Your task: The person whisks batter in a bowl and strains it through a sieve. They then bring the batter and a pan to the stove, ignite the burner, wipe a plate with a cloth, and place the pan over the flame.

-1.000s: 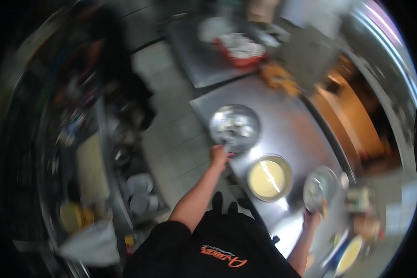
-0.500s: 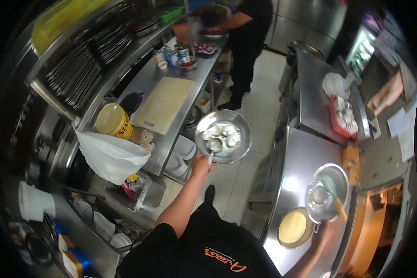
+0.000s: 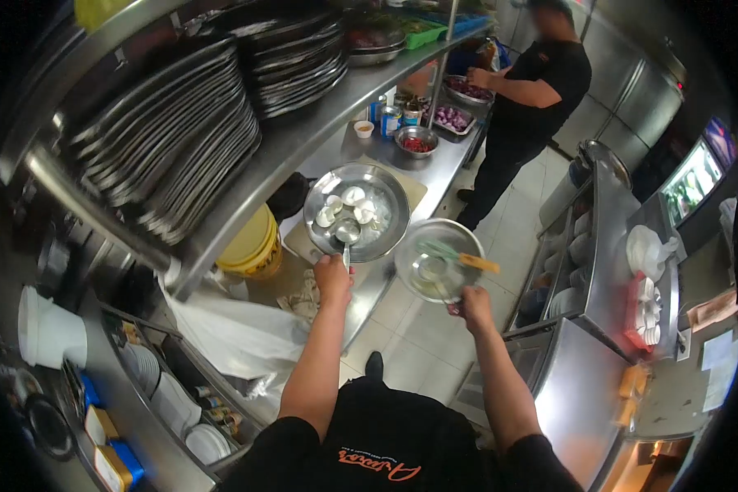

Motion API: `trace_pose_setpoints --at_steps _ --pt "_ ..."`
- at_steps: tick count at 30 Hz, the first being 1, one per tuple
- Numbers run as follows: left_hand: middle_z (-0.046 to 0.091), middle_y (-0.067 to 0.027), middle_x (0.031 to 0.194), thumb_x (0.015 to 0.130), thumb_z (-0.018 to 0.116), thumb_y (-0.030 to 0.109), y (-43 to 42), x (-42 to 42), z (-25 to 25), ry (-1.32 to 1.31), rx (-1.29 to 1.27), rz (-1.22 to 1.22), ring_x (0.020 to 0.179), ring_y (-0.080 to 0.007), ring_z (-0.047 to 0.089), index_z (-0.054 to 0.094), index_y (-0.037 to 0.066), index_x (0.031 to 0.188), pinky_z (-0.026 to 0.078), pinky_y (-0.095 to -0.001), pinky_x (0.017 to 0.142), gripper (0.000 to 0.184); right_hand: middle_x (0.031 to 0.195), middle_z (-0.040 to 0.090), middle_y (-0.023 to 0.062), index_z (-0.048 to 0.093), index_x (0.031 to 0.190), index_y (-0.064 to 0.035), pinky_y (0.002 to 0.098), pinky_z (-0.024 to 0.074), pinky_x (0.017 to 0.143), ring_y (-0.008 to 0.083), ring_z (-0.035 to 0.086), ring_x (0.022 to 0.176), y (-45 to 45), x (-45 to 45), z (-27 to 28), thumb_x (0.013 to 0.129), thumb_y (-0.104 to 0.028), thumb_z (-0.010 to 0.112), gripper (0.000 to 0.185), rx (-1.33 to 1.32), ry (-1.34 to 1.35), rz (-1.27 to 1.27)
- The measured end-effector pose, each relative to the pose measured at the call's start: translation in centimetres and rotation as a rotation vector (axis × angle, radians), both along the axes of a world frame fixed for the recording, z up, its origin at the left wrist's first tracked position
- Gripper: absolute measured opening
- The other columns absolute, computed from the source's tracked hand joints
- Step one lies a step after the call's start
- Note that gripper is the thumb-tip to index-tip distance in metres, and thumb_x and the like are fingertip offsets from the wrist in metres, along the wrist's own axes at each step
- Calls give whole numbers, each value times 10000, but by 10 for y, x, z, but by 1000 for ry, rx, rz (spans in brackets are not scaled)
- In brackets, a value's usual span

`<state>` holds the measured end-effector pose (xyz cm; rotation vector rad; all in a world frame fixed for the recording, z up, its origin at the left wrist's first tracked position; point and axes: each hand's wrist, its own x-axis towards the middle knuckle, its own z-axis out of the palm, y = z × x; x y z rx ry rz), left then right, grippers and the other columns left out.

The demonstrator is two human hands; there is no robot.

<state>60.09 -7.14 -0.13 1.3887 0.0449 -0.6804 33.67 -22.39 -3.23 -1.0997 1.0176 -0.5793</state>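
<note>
My left hand [image 3: 334, 279] is closed on the near rim of a wide metal bowl [image 3: 388, 236] and the handle of a ladle [image 3: 348, 232] lying in it. Cracked white eggshells [image 3: 353, 197] sit inside that bowl, which is over the cutting board [image 3: 406, 184]; whether it touches the board I cannot tell. My right hand [image 3: 473, 310] grips the near edge of a second metal bowl [image 3: 418, 286], held above the floor. A whisk [image 3: 477, 262] with a wooden handle leans in this bowl across a little pale liquid.
Stacked dark plates [image 3: 172, 139] fill the shelf above the left counter. A yellow tub [image 3: 250, 242] and a bowl of red pieces [image 3: 416, 143] stand on the counter. Another person [image 3: 541, 82] works at its far end. A steel counter [image 3: 570, 394] runs along the right.
My right hand has lifted the bowl with the whisk off the right counter and brought it to the middle. The left bowl has moved left, over the cutting board. My view has turned left.
</note>
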Motion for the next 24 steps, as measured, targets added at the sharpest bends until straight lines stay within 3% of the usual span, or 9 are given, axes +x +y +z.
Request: trace_pose_setpoints --at_steps 5,8,10,14,15,19,22,24 --pt "564 -84 765 907 481 127 -30 33 -11 -14 111 -2 551 -158 556 529 15 971 352 -256 374 138 779 621 193 454 1059 81 329 582 488 236 644 540 -24 129 -29 908 -130 423 261 125 -13 93" --pt "569 -82 747 891 492 126 -47 42 -20 86 115 6 527 -149 552 522 13 957 358 -250 368 134 796 629 165 462 1109 58 334 594 530 263 660 581 -31 171 -41 958 -229 469 324 98 37 112" --pt "563 -73 702 875 504 149 -56 48 -28 130 152 -10 511 -139 549 530 27 906 357 -240 362 129 864 624 180 453 1137 39 349 595 566 269 666 647 -35 181 -44 962 -270 485 356 118 -96 138" --pt "603 -98 705 892 537 212 -62 43 -25 40 243 -183 513 -130 541 564 21 809 368 -255 377 210 988 603 197 453 1163 13 379 584 648 280 660 777 -33 171 -24 957 -339 512 412 340 -222 143" --pt "615 -103 717 896 549 228 -59 43 -24 -30 317 -267 525 -132 544 577 15 804 384 -263 399 234 1007 609 166 476 1156 -3 388 563 695 272 648 812 -27 161 -10 952 -346 520 402 405 -156 150" --pt "647 -93 759 906 582 249 -41 40 -23 -229 405 -441 580 -140 558 630 1 817 441 -290 507 268 990 631 128 536 1153 -13 351 539 700 232 639 815 -5 108 -7 927 -347 552 404 317 0 365" --pt "646 -75 770 906 576 200 -35 37 -31 -587 419 -346 642 -146 576 647 -5 856 465 -291 596 223 992 633 109 552 1174 -1 321 533 738 193 637 822 7 75 -2 943 -322 537 396 266 74 438" --pt "605 -45 734 897 582 149 -37 32 -22 -411 282 -290 660 -133 554 615 12 880 441 -270 599 142 965 637 86 588 1154 -2 297 520 739 155 619 812 14 63 0 943 -301 552 368 216 100 420"
